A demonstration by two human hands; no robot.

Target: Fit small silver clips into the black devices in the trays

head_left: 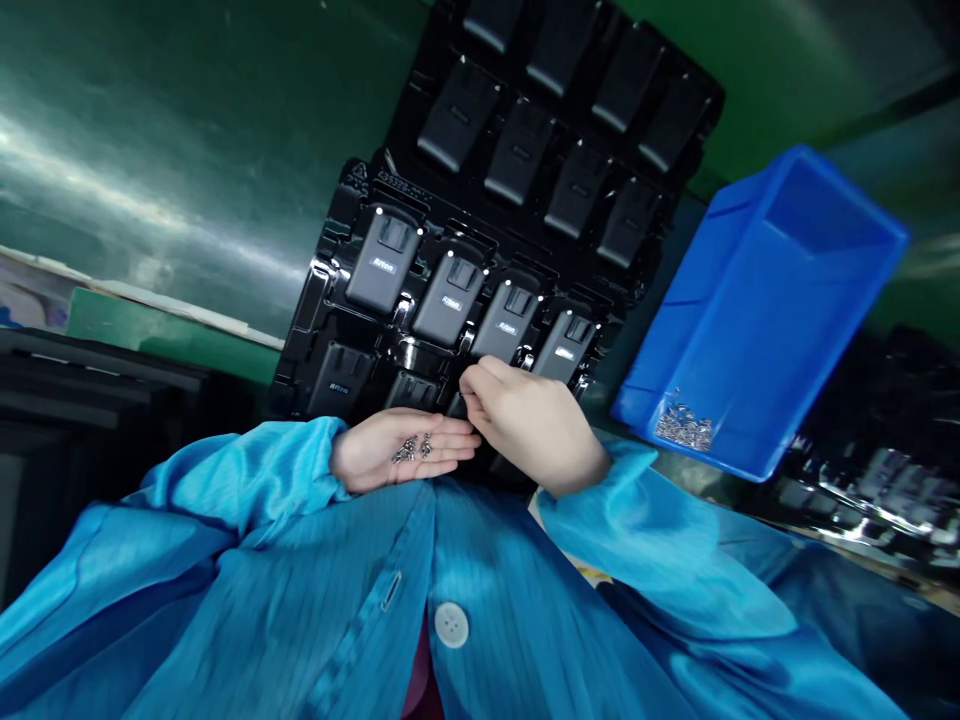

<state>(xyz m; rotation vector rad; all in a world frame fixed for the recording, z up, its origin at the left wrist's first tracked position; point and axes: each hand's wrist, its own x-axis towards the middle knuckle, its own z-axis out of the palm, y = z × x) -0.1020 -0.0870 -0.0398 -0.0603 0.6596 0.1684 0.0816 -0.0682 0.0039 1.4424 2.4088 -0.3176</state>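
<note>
My left hand [397, 445] lies palm up with its fingers out nearly straight, holding a small heap of shiny metal screws [409, 450]. Beside its fingertips, my right hand [529, 415] is closed in a pinch over the front row of the black tray [300, 345]; whatever sits between its fingers is too small or hidden to name. Black plastic cases [382, 262] marked "Riton" fill the tray's pockets in rows. A front case [412, 390] shows just above my left fingers, and my right hand partly covers the cases near it.
To the right a blue plastic bin [694, 300] stands tilted in view, with a pile of small metal parts [684, 428] in its near corner. A second tray of black cases [521, 150] lies beyond. Dark stacked trays [97, 420] are at the left on the green surface [187, 150].
</note>
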